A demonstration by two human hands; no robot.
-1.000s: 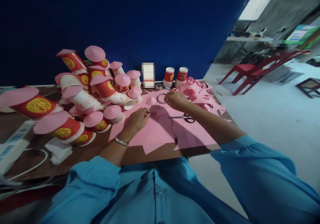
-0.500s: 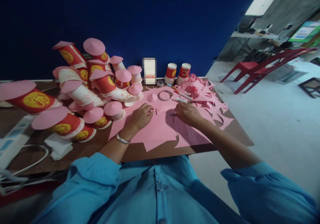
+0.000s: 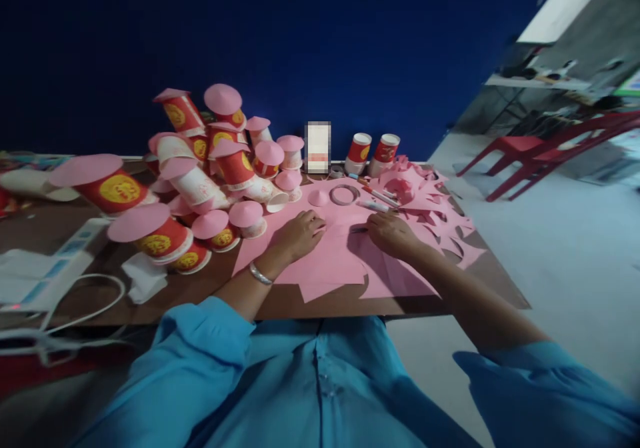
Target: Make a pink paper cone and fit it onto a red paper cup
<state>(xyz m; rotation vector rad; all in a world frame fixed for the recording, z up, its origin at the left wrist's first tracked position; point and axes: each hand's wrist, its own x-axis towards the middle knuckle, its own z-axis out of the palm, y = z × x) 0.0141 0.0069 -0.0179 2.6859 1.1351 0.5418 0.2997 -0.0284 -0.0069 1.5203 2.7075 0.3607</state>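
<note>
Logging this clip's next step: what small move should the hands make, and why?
Probably bring the scissors toward the left hand: their blades point that way from the right hand, and the left hand is at the pink paper.

On the table (image 3: 495,285), heaped cups (image 3: 234,169) lie left, a power strip (image 3: 70,253) before them. Right of these, paper (image 3: 320,265) bears a cone (image 3: 319,198), ring (image 3: 332,195) and, at the right hand (image 3: 393,233), perhaps scissors (image 3: 358,229). Two cups (image 3: 358,155) stand behind; scraps (image 3: 423,193) lie right.

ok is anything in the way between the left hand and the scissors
Nothing visible stands between the left hand and the scissors at the right hand; only pink paper lies there.
</note>
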